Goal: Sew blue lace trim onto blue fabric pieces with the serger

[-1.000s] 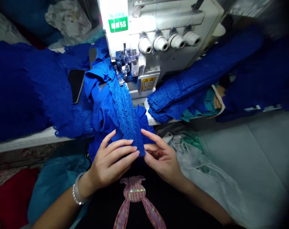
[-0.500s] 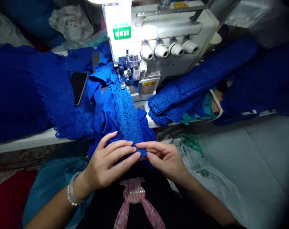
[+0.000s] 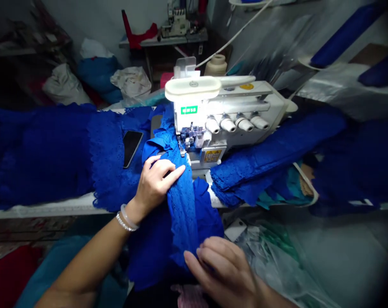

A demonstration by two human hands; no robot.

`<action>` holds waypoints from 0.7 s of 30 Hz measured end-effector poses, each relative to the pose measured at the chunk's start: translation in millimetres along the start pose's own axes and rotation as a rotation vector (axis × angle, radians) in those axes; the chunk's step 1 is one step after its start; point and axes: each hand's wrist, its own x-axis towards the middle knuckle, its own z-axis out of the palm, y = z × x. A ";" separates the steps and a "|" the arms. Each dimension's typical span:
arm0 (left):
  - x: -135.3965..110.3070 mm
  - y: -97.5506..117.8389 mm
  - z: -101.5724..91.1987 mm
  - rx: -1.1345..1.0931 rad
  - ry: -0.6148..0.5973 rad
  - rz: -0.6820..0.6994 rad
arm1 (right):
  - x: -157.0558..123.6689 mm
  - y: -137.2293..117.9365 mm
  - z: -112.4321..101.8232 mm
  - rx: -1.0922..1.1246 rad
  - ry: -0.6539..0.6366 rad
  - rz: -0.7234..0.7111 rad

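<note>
Blue eyelet lace trim (image 3: 185,214) runs down from under the presser foot (image 3: 182,150) of a white overlock sewing machine (image 3: 189,119), over plain blue fabric (image 3: 149,256). My left hand (image 3: 155,179) is on the trim just in front of the foot, fingers curled into the cloth and thumb stretched across the lace. Near the trim's lower end is my right hand (image 3: 224,267), slightly blurred. Its fingers are bent, with the thumb tip at the lace edge; the fingers partly hide their contact with the cloth.
A phone (image 3: 132,148) lies on blue lace pieces (image 3: 107,162) left of the machine. Stacked blue lace (image 3: 261,158) fills the table's right side. Clear plastic (image 3: 267,252) hangs below the table edge, and another sewing machine (image 3: 177,25) stands behind.
The view has tilted up, showing more of the room. My left hand has left the trim's lower end and moved up the cloth near the presser foot. My right hand remains near the lower end.
</note>
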 end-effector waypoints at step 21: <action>19.8 -38.3 -25.1 0.038 -0.291 0.206 | 31.2 84.5 46.6 -0.199 0.111 0.041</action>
